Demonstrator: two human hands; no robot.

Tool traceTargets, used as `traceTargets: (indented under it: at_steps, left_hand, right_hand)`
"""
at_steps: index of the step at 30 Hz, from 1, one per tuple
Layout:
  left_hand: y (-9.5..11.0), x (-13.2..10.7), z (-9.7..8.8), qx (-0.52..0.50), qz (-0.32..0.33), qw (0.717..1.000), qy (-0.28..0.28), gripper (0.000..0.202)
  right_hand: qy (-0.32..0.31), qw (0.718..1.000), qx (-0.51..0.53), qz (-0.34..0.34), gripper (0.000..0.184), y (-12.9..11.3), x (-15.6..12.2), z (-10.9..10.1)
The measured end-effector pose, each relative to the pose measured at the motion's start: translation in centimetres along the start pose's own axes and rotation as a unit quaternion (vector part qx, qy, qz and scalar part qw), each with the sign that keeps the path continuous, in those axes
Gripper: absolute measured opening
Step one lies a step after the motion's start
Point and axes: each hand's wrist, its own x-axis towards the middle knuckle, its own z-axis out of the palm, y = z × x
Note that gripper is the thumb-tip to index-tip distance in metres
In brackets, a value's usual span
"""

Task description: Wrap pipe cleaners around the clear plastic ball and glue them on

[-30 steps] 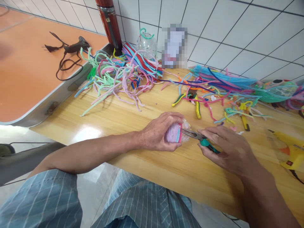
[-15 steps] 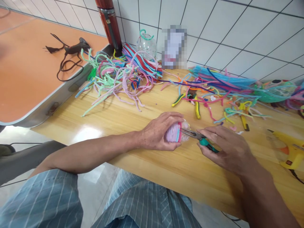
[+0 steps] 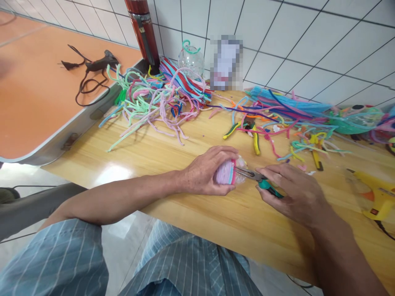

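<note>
My left hand (image 3: 206, 169) is closed round a small rounded piece wrapped in pipe cleaners (image 3: 224, 172), lilac with a light blue and a hot pink band at its right end. Clear plastic shows beyond the pink band. In my right hand (image 3: 293, 191) are long-nose pliers (image 3: 262, 181) with green and black handles. Their narrow jaws point left and reach the piece at the pink band; whether they grip anything there I cannot tell. Both hands are just above the wooden table (image 3: 191, 213), near its front edge.
Yellow-and-black pliers (image 3: 255, 139) lie behind my hands. Loose pipe cleaners (image 3: 160, 107) are heaped at the back left, with a blue bundle (image 3: 290, 102) at the back right. A yellow glue gun (image 3: 381, 197) lies right. A red flask (image 3: 143, 37) and a clear plastic ball (image 3: 190, 61) stand by the wall.
</note>
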Motion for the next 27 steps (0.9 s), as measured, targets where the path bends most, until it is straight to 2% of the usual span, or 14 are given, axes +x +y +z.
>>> traceTargets:
  at_steps: [6,27]
  left_hand:
    - [-0.09,0.06,0.05,0.007,0.017,1.000,0.010,0.076]
    - [-0.03,0.05,0.08,0.004,0.007,1.000,0.010,0.074]
  right_hand:
    - [0.000,1.000,0.001,0.002,0.029,0.05,-0.14,0.08]
    - [0.000,1.000,0.011,0.001,0.031,0.04,-0.12,0.17]
